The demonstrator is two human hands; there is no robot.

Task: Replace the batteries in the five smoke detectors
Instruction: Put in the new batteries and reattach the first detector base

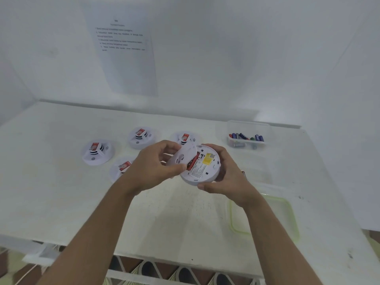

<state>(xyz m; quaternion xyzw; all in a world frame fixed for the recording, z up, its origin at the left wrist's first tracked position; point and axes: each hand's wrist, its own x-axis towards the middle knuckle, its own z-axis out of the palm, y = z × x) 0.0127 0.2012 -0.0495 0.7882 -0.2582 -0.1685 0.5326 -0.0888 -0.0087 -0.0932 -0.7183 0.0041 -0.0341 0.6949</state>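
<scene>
My right hand [223, 175] grips a round white smoke detector [205, 167] with its back turned up, showing a yellow label and a red part inside. My left hand [156, 163] holds the detector's white back plate [181, 155], tilted up off the left side of the body. Several other white smoke detectors lie face up on the white table [61, 192]: one at the left [97, 153], one behind [140, 137], one [186, 138] partly hidden by the plate, one [121, 168] partly hidden by my left hand.
A clear plastic box [247, 134] with several blue batteries stands at the back right. A clear container with a green rim [265, 214] lies at the right front. A printed sheet [123, 56] hangs on the wall behind. The table's front edge is close to me.
</scene>
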